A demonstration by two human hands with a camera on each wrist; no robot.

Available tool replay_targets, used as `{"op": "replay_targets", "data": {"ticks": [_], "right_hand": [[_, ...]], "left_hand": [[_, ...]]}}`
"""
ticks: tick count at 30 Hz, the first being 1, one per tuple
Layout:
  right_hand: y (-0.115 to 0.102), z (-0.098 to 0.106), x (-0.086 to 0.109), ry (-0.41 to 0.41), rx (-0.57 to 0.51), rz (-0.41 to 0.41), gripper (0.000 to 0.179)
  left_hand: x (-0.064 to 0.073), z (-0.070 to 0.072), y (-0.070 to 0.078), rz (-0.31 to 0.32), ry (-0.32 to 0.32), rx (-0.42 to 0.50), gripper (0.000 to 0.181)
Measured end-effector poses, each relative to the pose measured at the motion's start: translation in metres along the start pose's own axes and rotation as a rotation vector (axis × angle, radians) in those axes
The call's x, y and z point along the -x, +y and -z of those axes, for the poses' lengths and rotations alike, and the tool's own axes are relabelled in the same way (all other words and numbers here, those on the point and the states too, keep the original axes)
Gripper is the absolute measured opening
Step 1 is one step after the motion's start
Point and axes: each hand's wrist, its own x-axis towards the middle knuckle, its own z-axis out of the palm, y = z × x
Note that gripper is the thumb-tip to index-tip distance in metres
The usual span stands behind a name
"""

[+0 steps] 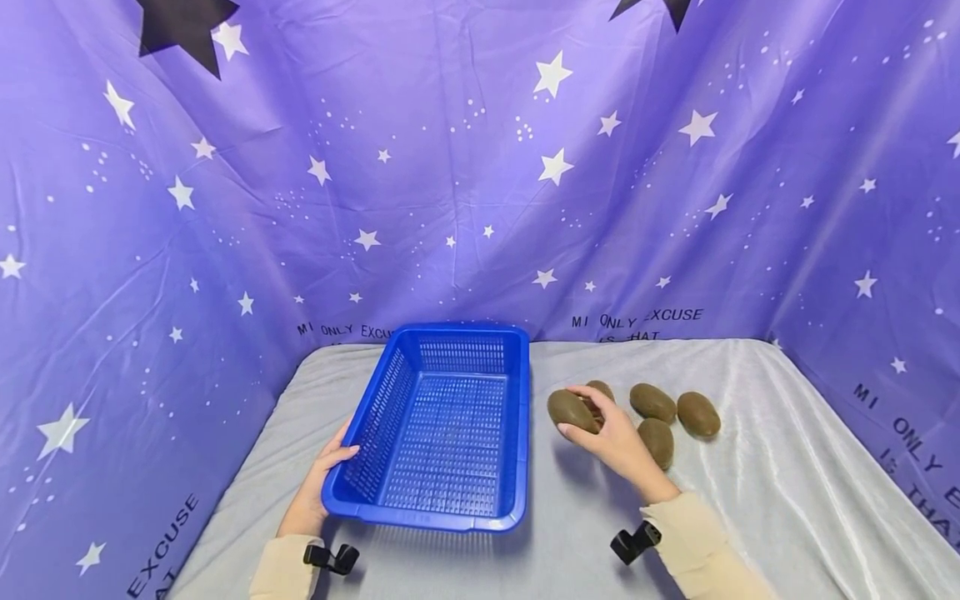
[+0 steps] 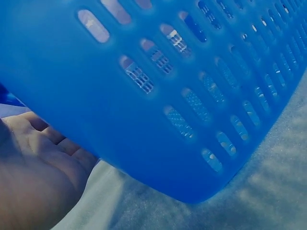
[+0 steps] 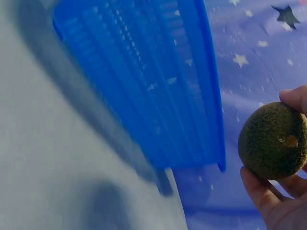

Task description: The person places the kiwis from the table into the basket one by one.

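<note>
A blue plastic basket [image 1: 431, 518] with slotted walls has nothing in it. My left hand [image 1: 318, 483] grips its left rim, the thumb over the edge; in the left wrist view the palm [image 2: 41, 167] lies beside the basket's wall [image 2: 110, 110] and the fingers are partly hidden. My right hand [image 1: 618, 437] holds a brown fuzzy kiwi [image 1: 570, 411] between thumb and fingers, above the table to the right of the basket. In the right wrist view that kiwi [image 3: 271, 141] shows one end towards the camera.
Several more kiwis lie right of the basket: one partly behind my right hand, one farther back [image 1: 652, 403], one at the far right [image 1: 698, 415] and one nearer [image 1: 657, 443]. A pale grey cloth [image 1: 780, 500] covers the table. Purple star-patterned curtains [image 1: 450, 167] enclose it.
</note>
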Motion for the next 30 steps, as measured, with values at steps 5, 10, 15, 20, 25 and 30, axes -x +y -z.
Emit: {"op": "replay_targets", "data": {"ticks": [5,10,15,20,25,30], "right_hand": [[-0.016,-0.022,-0.008,-0.052,-0.085,0.032,0.057],[-0.029,-0.041,-0.015,-0.112,-0.080,0.065,0.059],[-0.037,-0.056,-0.022,-0.145,0.011,0.178,0.058],[-0.041,-0.071,-0.028,-0.232,0.073,0.285,0.056],[-0.042,-0.082,-0.028,-0.284,0.091,0.299,0.056],[-0.044,-0.085,-0.027,-0.355,0.246,0.351,0.055]], "left_hand": [[-0.001,0.000,0.001,0.004,0.026,-0.038,0.061],[-0.001,-0.001,0.000,-0.012,-0.005,-0.011,0.061],[0.001,0.000,-0.002,-0.024,-0.033,0.042,0.061],[0.002,-0.003,0.001,0.007,0.007,0.009,0.061],[0.003,-0.004,0.001,-0.002,-0.018,0.018,0.061],[0.000,0.000,-0.003,-0.051,-0.107,0.065,0.063]]}}
